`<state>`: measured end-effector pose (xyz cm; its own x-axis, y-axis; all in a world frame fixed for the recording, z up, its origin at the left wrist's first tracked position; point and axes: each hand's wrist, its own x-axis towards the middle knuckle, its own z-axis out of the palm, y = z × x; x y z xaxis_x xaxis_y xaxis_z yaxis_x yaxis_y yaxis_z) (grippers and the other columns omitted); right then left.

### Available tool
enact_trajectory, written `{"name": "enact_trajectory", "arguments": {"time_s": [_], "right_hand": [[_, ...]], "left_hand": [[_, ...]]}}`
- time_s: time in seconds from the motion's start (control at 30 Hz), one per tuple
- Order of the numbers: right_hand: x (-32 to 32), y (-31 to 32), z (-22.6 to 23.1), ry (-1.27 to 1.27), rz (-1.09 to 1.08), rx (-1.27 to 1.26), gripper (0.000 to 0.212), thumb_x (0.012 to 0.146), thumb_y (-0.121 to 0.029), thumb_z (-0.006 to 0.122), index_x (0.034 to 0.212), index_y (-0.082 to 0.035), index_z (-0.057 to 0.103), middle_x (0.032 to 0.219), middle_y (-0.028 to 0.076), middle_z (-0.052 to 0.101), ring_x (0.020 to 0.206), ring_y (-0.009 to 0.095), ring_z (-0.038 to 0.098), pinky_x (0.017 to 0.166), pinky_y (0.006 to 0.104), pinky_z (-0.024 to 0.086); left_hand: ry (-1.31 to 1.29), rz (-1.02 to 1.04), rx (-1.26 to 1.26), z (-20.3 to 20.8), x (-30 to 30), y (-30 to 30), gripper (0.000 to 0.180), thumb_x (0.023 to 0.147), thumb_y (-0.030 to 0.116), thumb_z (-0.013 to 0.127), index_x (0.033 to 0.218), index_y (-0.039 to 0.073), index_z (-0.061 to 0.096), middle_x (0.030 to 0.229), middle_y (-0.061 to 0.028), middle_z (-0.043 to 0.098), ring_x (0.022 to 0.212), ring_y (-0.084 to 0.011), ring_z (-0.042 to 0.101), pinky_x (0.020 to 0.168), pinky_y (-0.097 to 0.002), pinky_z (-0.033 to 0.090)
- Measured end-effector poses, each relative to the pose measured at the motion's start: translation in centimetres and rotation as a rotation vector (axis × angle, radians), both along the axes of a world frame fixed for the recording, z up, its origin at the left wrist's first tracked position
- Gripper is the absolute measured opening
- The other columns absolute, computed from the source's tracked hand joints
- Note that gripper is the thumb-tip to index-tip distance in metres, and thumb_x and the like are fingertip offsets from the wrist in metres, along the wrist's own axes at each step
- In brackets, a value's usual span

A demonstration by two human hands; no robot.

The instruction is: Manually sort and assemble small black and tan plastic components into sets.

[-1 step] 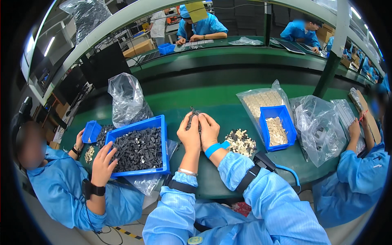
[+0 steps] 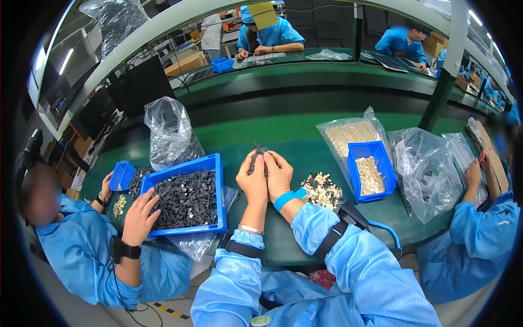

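My left hand (image 2: 252, 179) and my right hand (image 2: 279, 175) are cupped together above the middle of the green table. Their fingers close round small black plastic parts (image 2: 260, 149), whose tips stick out at the top; the rest are hidden by my palms. Just right of my right wrist lies a loose pile of cream and black plastic pieces (image 2: 321, 191). Left of my hands stands a large blue bin (image 2: 220, 188) heaped with black plastic parts (image 2: 185, 199). A smaller blue bin (image 2: 388, 174) with cream pieces (image 2: 370, 175) is on the right.
A co-worker's hand (image 2: 140, 217) reaches to the large bin's left edge. Clear plastic bags (image 2: 171, 133) lie behind that bin, and another crumpled bag (image 2: 425, 174) lies at the right. A bag of cream parts (image 2: 348, 136) touches the smaller bin. A second co-worker's arm (image 2: 479, 218) is far right.
The co-worker's hand at the left has shifted slightly right, over the large bin's edge. My hands hold the same place.
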<state>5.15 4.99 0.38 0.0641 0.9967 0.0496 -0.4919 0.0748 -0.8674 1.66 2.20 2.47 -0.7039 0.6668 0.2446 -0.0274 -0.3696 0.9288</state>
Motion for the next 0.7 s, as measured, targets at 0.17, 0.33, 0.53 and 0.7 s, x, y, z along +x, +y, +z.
{"name": "enact_trajectory", "arguments": {"time_s": [0.17,0.33,0.53,0.7], "right_hand": [[-0.9,0.3,-0.5,-0.293,-0.1,0.159,0.022,0.079,-0.016,0.063,0.093,0.0,0.064,0.087,0.007,0.062,0.078,0.012,0.057,0.069,0.0247,0.047],[-1.0,2.3,-1.3,-0.38,-0.097,0.255,0.019,0.079,-0.009,0.061,0.094,0.002,0.063,0.087,0.007,0.063,0.077,0.012,0.056,0.069,0.0242,0.047],[-0.1,3.2,-0.6,-0.321,0.061,0.181,0.018,0.075,-0.012,0.061,0.087,0.0,0.065,0.09,0.013,0.063,0.086,0.022,0.059,0.078,0.0306,0.046],[0.9,3.6,-1.9,-0.282,0.14,0.168,0.017,0.077,-0.012,0.058,0.083,0.003,0.065,0.088,0.013,0.063,0.089,0.022,0.057,0.08,0.03,0.044]], "left_hand": [[0.108,0.169,-0.014,-2.1,-1.6,0.8,0.019,0.078,0.009,0.06,0.093,-0.003,0.064,0.088,-0.0101,0.064,0.084,-0.0175,0.06,0.076,-0.0289,0.047],[0.451,0.28,-0.098,-2.4,-2.0,1.3,0.017,0.076,0.006,0.059,0.089,-0.003,0.065,0.093,-0.0121,0.065,0.087,-0.0194,0.06,0.081,-0.03,0.046],[0.566,0.345,-0.129,-2.4,-1.8,1.5,0.018,0.072,0.013,0.064,0.085,0.002,0.067,0.097,-0.0161,0.062,0.097,-0.0286,0.057,0.087,-0.0345,0.043],[0.696,0.35,-0.172,-3.0,-1.0,0.5,0.029,0.072,0.021,0.061,0.097,0.009,0.066,0.116,-0.0236,0.051,0.11,-0.0409,0.044,0.096,-0.0455,0.033]]}}
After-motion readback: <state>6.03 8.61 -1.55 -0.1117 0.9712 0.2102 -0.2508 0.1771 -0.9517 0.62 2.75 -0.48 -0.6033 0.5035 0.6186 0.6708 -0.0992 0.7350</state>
